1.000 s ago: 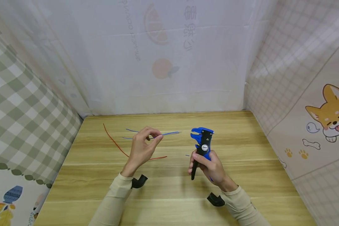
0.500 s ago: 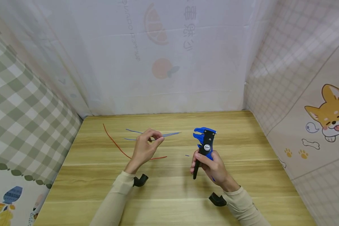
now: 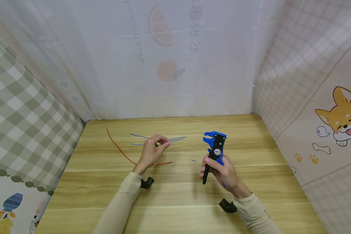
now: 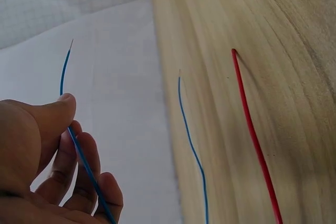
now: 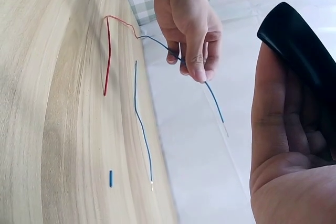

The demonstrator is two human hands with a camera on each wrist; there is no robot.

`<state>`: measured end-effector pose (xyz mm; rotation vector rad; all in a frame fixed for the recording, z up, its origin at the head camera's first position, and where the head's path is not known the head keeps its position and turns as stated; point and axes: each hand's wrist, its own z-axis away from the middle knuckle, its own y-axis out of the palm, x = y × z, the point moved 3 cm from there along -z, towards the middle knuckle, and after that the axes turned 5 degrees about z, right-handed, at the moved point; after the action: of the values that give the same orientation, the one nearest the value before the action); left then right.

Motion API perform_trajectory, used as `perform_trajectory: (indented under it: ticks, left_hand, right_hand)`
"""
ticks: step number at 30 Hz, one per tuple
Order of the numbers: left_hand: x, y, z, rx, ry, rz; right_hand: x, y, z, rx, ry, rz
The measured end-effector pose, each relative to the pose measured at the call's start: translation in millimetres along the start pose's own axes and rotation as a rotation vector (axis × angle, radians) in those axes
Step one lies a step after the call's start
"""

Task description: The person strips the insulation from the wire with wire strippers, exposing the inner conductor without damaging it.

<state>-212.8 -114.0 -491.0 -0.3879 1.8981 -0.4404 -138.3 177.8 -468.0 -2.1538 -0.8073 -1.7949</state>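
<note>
My left hand [image 3: 161, 145] pinches a thin blue wire [image 3: 177, 139] between thumb and fingers, just above the wooden table [image 3: 175, 195]. The wire's bare tip points right, toward the stripper. The left wrist view shows the same wire [image 4: 65, 72] running up from under my thumb. My right hand [image 3: 220, 169] grips the black handles of a blue and black wire stripper [image 3: 215, 144], held upright with its jaws facing left, a short gap from the wire tip. In the right wrist view, one black handle [image 5: 298, 39] lies across my palm, with my left hand [image 5: 187, 24] and its wire [image 5: 213, 101] beyond.
A second blue wire [image 3: 136, 144] [image 4: 187, 135] [image 5: 139, 114] and a long curved red wire [image 3: 120, 150] [image 4: 254, 135] [image 5: 107, 56] lie on the table left of centre. A tiny blue scrap of insulation [image 3: 193, 160] [image 5: 111, 178] lies between my hands. Cloth-covered walls enclose three sides.
My right hand and the stripper have drifted slightly right. My left hand has shifted a little right, still pinching the blue wire.
</note>
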Motion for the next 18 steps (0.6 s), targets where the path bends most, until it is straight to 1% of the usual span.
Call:
perform_trajectory:
  ticks: [4, 7, 8, 10, 12, 13, 14, 15, 17, 18]
  left_hand:
    - [11.1, 4.5, -3.5, -0.012, 0.044, 0.029]
    - [28.7, 10.5, -6.7, -0.027, 0.098, 0.062]
    - [31.4, 11.7, -7.5, -0.024, 0.101, 0.067]
    - [34.9, 13.8, -9.2, -0.008, 0.083, 0.071]
    - [34.0, 14.7, -11.0, 0.024, 0.033, 0.068]
    - [43.8, 18.6, -12.7, 0.026, 0.036, 0.072]
    - [49.2, 21.3, -13.9, 0.034, 0.016, 0.064]
    - [60.3, 25.6, -16.0, 0.037, 0.008, 0.056]
    - [61.9, 27.9, -18.1, 0.05, -0.023, 0.057]
    - [75.9, 32.9, -20.0, 0.044, 0.001, 0.055]
  right_hand:
    - [-0.3, -2.6, 0.9, -0.018, 0.022, 0.011]
    - [-0.9, -4.0, 1.6, -0.023, 0.033, 0.019]
    - [-0.9, -4.2, 1.8, -0.022, 0.034, 0.019]
    - [-0.8, -4.1, 2.0, -0.021, 0.033, 0.015]
    - [-0.7, -4.6, 2.2, -0.012, 0.021, 0.014]
    - [-0.4, -4.7, 2.2, -0.009, 0.016, 0.01]
    - [-0.2, -4.8, 2.3, -0.005, 0.011, 0.008]
    - [-0.1, -5.0, 2.4, -0.001, 0.007, 0.007]
    - [-0.1, -5.5, 2.6, 0.006, -0.004, 0.006]
    - [-0.1, -5.6, 2.7, 0.005, -0.004, 0.005]
